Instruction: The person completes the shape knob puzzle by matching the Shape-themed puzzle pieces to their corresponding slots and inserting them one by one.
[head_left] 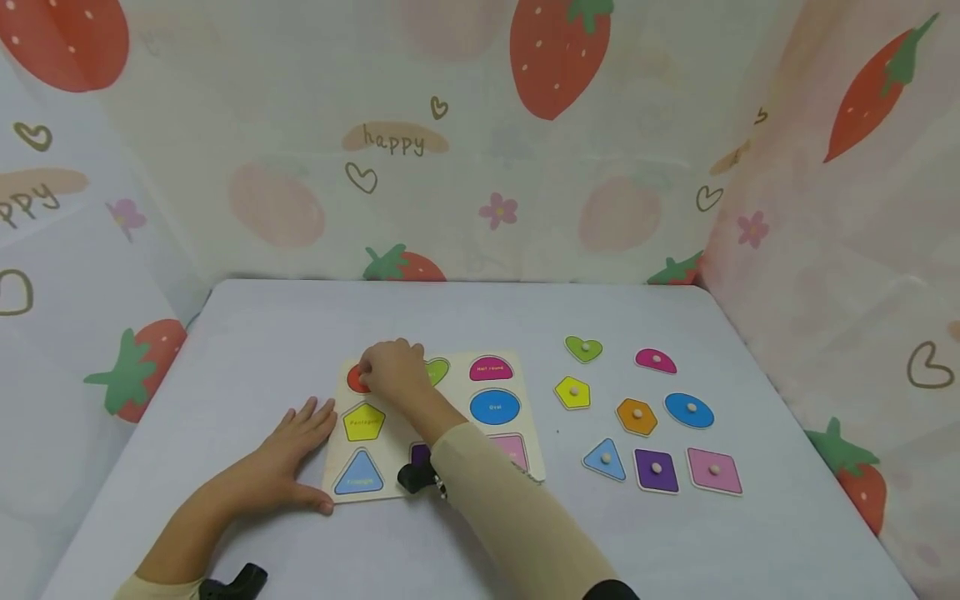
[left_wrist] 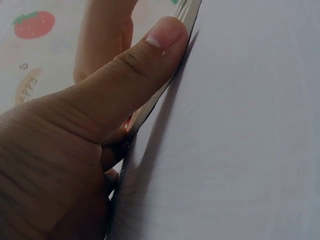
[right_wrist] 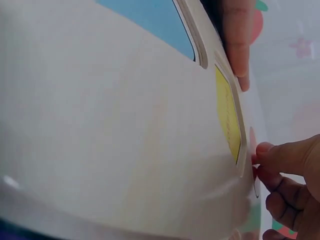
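A cream wooden shape puzzle board (head_left: 390,483) lies on the table, its colored recesses labelled with words. At its far left corner my right hand (head_left: 399,379) pinches a red puzzle piece (right_wrist: 254,172) between thumb and fingertips, over the red recess (head_left: 357,380). Most of that piece is hidden by the fingers. My left hand (head_left: 288,462) rests beside the board with its fingers spread, and its thumb (left_wrist: 165,37) and fingertips touch the board's left and near edges. The right forearm covers the middle recesses.
Loose knobbed pieces lie right of the board: green heart (head_left: 583,349), magenta half round (head_left: 656,360), yellow pentagon (head_left: 573,393), orange hexagon (head_left: 637,417), blue oval (head_left: 689,410), blue triangle (head_left: 604,460), purple square (head_left: 656,472) and pink rectangle (head_left: 714,471). Strawberry-print curtains (head_left: 465,167) surround the table.
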